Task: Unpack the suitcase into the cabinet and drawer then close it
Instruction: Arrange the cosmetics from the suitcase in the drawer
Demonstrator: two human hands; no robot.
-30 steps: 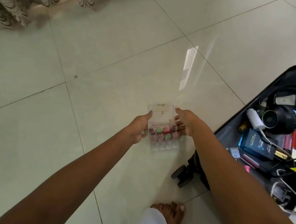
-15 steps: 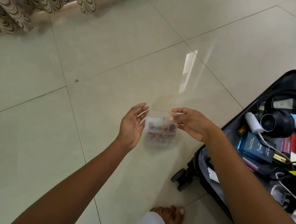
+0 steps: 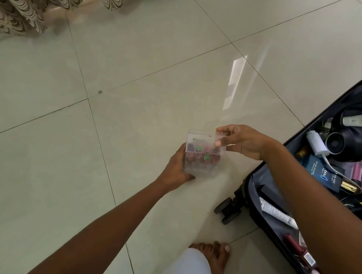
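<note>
A clear plastic box [image 3: 202, 157] of small pink and green-capped items is held above the tiled floor. My left hand [image 3: 175, 170] grips its left side and bottom. My right hand [image 3: 242, 143] pinches its upper right corner with thumb and fingers. The open black suitcase [image 3: 254, 196] lies at the right, packed with a dark blue box [image 3: 324, 172], a black hair dryer [image 3: 348, 142], a white charger [image 3: 316, 143], tubes and cables. No cabinet or drawer is in view.
Glossy beige floor tiles [image 3: 147, 73] fill most of the view. A patterned brown curtain [image 3: 31, 14] hangs along the top left. My bare foot [image 3: 216, 257] and a pale trouser leg [image 3: 186, 273] stand beside the suitcase wheels [image 3: 227, 210].
The box has tipped from flat and stretched out to held nearer me. My left hand slid under its left side and my right moved to its top right corner.
</note>
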